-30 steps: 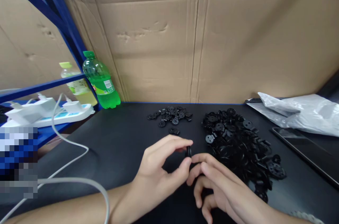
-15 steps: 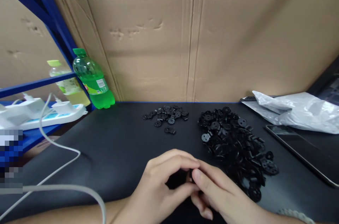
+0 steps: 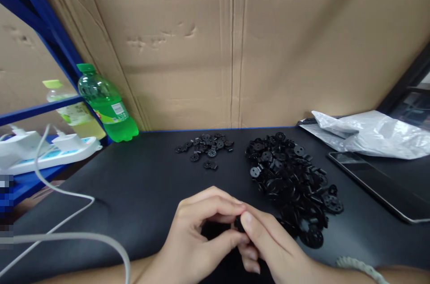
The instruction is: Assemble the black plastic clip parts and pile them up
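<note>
My left hand point(image 3: 198, 225) and my right hand point(image 3: 268, 239) meet at the front of the black table. Between their fingertips they pinch a small black plastic part point(image 3: 238, 223), mostly hidden by the fingers. Just beyond my right hand lies a large heap of black round plastic parts point(image 3: 289, 181), some with holes and short tabs. Farther back and to the left is a smaller pile of similar black parts point(image 3: 211, 143), with a single black part point(image 3: 210, 165) lying in front of it.
At right lie a dark tablet point(image 3: 379, 185) and a white plastic bag point(image 3: 372, 134). A green soda bottle point(image 3: 109, 109), a paler bottle point(image 3: 75, 114) and a white power strip point(image 3: 83, 149) stand at left. A grey cable point(image 3: 83, 239) crosses the left front. Cardboard point(image 3: 174, 51) walls the back.
The view has shifted slightly, so the things on the table sit farther left. Both hands stay together, and a bit more of the black part shows between the fingertips.
</note>
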`<state>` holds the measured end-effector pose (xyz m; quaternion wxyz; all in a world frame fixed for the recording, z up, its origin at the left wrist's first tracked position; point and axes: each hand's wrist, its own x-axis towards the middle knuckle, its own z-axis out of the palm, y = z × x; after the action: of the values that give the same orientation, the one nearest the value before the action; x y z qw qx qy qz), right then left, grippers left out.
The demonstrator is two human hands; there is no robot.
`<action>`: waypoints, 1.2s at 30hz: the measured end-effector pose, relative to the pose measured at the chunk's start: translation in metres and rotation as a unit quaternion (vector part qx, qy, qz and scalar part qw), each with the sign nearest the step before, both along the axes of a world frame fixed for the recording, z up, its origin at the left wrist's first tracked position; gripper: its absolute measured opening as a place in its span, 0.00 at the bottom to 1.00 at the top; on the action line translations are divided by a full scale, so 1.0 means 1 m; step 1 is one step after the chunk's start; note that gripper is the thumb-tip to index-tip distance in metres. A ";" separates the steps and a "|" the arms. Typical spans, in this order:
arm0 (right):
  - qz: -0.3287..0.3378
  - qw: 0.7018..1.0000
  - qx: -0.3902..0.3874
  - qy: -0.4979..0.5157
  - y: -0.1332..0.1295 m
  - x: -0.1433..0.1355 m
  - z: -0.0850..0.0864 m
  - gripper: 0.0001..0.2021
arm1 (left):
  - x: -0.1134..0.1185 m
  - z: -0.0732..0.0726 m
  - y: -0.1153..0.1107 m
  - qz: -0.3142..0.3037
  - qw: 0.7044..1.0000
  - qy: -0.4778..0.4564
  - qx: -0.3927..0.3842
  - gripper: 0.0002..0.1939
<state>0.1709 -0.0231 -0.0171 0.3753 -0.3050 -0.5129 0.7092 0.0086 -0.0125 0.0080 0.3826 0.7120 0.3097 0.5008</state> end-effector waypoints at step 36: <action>-0.014 0.996 0.021 0.091 0.001 0.003 -0.001 0.31 | 0.000 0.006 0.000 -0.025 0.998 -0.056 -0.031 0.19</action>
<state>0.1743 -0.0219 -0.0177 0.4363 -0.2383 -0.4871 0.7181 0.0088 -0.0124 0.0145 0.4335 0.6782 0.2849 0.5206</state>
